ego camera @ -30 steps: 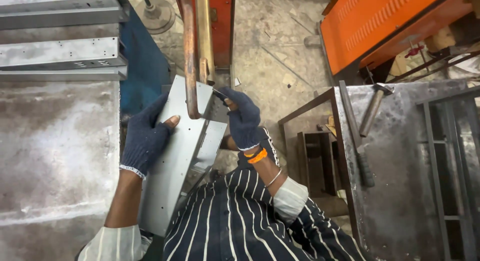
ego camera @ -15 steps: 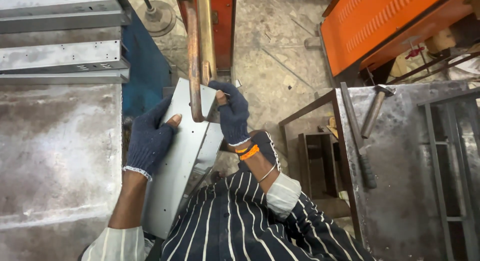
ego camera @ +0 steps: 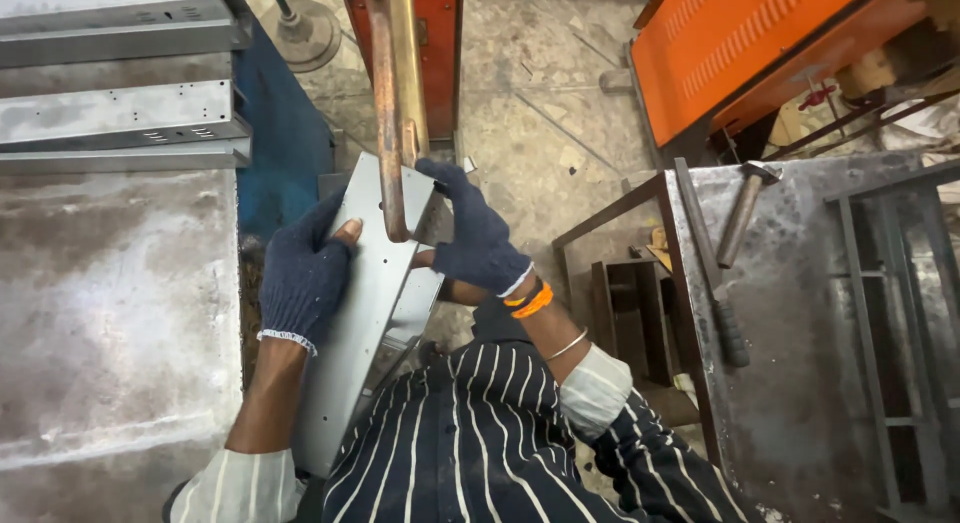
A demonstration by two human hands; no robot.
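Observation:
A long grey sheet-metal channel [ego camera: 366, 313] with small holes runs from my lap up under a curved copper-coloured rod [ego camera: 388, 123] of a red machine. My left hand [ego camera: 303, 278], in a dark blue knit glove with a torn fingertip, lies flat on the channel's left side. In a matching glove, my right hand [ego camera: 475, 238] grips the channel's upper right edge just beside the rod's hooked tip. An orange band sits on my right wrist. The rod tip touches or nearly touches the channel's face.
A worn steel table [ego camera: 110, 323] lies to the left, with several stacked metal channels [ego camera: 120, 113] behind it. On the right, a steel bench [ego camera: 800, 313] carries a hammer [ego camera: 742, 218] and a dark-handled tool [ego camera: 715, 273]. An orange machine housing [ego camera: 760, 43] stands at the upper right.
Both hands have shifted the channel slightly up and to the left under the rod. My right hand has moved higher along the channel's edge.

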